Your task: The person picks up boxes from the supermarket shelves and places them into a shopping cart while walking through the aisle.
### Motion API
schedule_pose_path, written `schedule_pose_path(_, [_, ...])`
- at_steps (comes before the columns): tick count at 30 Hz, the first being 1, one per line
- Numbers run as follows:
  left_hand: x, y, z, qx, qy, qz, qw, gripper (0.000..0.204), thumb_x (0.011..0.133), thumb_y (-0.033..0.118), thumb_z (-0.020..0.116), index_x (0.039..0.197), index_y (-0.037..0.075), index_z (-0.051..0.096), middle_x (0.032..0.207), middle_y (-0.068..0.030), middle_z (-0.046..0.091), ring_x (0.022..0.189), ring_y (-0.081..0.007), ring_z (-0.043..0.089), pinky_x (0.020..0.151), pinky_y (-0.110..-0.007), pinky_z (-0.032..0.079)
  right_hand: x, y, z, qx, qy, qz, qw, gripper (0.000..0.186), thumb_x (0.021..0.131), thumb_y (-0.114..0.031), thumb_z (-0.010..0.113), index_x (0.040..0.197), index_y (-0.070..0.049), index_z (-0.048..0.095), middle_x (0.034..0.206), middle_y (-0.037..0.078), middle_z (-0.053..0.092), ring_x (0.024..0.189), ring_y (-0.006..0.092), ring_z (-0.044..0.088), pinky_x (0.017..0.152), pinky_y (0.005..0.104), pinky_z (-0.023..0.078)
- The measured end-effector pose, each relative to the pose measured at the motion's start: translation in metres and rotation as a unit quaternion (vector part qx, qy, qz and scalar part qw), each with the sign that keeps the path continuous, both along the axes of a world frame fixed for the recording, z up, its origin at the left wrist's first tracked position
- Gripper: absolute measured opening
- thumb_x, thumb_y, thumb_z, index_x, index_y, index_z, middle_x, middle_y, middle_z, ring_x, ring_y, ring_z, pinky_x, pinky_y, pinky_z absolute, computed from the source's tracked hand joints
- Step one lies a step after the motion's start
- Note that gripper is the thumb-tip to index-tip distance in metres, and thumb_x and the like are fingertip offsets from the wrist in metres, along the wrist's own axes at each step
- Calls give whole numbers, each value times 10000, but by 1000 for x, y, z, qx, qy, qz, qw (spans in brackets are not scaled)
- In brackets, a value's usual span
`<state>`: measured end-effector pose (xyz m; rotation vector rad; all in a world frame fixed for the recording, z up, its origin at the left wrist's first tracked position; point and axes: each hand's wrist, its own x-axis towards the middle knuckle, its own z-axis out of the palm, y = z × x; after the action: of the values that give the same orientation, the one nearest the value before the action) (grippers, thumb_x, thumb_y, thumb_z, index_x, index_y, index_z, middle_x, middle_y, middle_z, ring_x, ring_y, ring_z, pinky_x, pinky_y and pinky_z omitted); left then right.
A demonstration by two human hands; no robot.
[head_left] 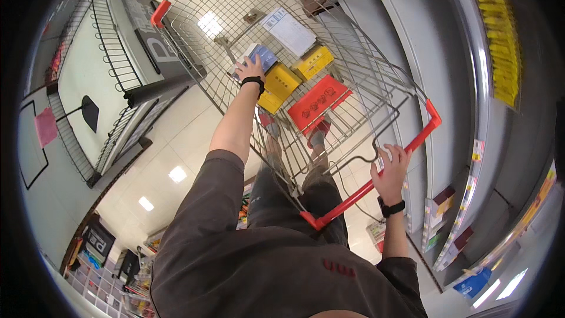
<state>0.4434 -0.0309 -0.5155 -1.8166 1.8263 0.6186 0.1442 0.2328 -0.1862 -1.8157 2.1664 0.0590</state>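
Note:
My left hand (250, 72) reaches down into a wire shopping cart (212, 76), its fingers on a blue and white box (265, 56). Just below that box is a yellow box (282, 80), with another yellow box (315, 62) to its right. A white packet with a label (288, 30) lies farther into the cart. Nearer to me is a flat red panel with dark markings (318, 102). My right hand (391, 174) is curled over the cart's red handle (353, 195) on the right. The undersides of the boxes are hidden.
Grey shelves (406, 23) run close along the cart's right side, with a yellow strip (499, 47) beyond them. At left stands a white display stand with black wire racks (97, 76). Pale floor tiles (170, 135) show between stand and cart. My legs are under the handle.

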Motion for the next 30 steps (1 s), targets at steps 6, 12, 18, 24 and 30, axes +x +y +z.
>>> schedule_pose_path(6, [-1,-8,66,128,171,-122,969,519,754,297,722,1193,50,597,1189,-237,606,1138,-376,564,912,-432,492,-7,16,-16,-61,-19,2,998,359,731,-220,681,1076,-126,660,1169,85,579,1180,329,452,1098,564,262])
schedule_pose_path(12, [11,23,197,-72,282,-174,941,385,859,255,644,1172,33,609,842,-174,674,818,-354,650,709,-443,505,-14,17,-34,-145,-38,43,988,273,756,-293,655,957,-109,681,1127,70,606,1173,275,481,1144,516,216])
schedule_pose_path(18, [37,90,324,-135,408,-164,888,215,889,94,630,1083,4,605,678,-57,505,609,-143,472,569,-309,419,-16,55,-29,-374,-157,-7,914,149,826,-223,649,865,-80,661,1036,70,585,1084,279,511,1059,439,366])
schedule_pose_path(24, [27,231,423,-55,511,-126,848,245,922,60,602,1141,-43,568,716,12,443,672,-81,416,621,-225,360,-26,183,7,-437,-241,-111,860,74,846,-126,638,852,-53,632,1001,85,575,949,278,568,814,376,484])
schedule_pose_path(30, [-67,341,467,-42,535,-205,819,282,886,-2,589,1166,-29,579,755,-5,490,693,-94,444,658,-235,384,-59,349,-20,-425,-204,-300,829,117,850,-139,623,864,-24,625,998,93,583,928,276,588,806,371,495])
